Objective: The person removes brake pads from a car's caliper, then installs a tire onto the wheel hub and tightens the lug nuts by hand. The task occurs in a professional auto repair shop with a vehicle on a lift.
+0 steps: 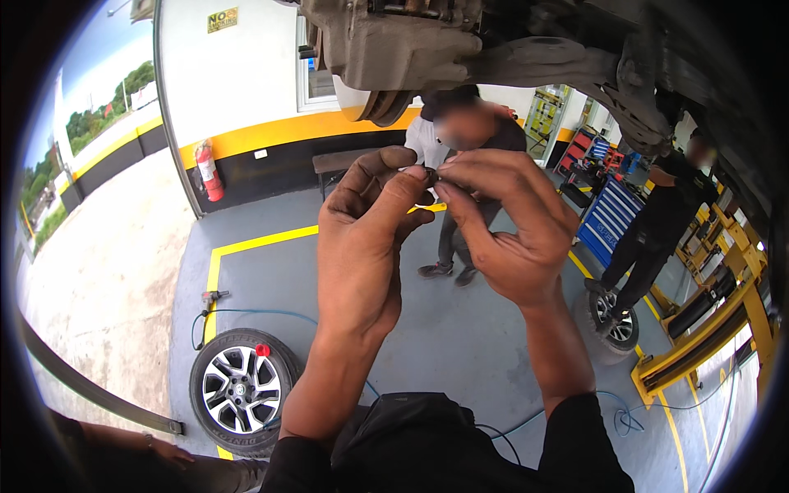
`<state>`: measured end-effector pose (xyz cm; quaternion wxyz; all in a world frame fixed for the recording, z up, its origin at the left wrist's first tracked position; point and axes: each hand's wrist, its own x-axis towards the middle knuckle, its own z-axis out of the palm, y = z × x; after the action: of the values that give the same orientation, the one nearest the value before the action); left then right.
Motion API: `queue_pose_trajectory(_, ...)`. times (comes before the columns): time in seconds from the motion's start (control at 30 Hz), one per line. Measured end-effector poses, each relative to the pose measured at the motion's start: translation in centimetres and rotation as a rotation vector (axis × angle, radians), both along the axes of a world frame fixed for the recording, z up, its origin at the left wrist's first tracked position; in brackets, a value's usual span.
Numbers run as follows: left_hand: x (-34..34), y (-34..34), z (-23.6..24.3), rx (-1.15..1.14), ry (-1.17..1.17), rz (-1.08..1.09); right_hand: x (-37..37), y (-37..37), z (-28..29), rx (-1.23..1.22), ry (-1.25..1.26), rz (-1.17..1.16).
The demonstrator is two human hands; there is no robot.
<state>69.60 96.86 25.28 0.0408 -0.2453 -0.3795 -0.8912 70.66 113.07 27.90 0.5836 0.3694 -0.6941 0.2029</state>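
Both my hands are raised in front of me, fingertips meeting at one small dark piece [431, 174]. My left hand [366, 218] pinches it between thumb and forefinger, its fingers smudged with dark grime. From the other side, the thumb and forefinger of my right hand [514, 222] close on the same piece. It is too small and too covered by fingertips to name its kind. Just above hangs the greasy underside of a raised vehicle [403, 49], apart from my hands.
A wheel [241, 390] with a red object on it lies at lower left, near an impact wrench [215, 297] and a blue air hose [263, 311]. People stand ahead and at right, by a blue tool cabinet [608, 218], another wheel [616, 320] and a yellow lift [699, 329].
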Motion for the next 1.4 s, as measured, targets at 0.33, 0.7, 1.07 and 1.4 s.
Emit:
queue_pose_trajectory(0.33, 1.4, 0.4, 0.7, -0.124, 0.206, 0.185, 1.3, 0.6, 1.1, 0.067, 0.052, -0.065)
queue_pose_trajectory(0.7, 0.2, -1.4, 7.0, -0.382, 0.412, 0.304, 2.7, 1.0, 7.5, -0.076, -0.302, 0.143)
queue_pose_trajectory(1.07, 0.7, -1.6, 14.0, -0.403, 0.755, 0.833, -0.4, 0.0, 14.6, -0.330, -0.350, 0.407)
queue_pose_trajectory(1.4, -6.5, -1.2, 16.4, -0.211, 0.789, 1.231, -9.5, 1.5, 22.3, -0.523, -0.620, 0.687)
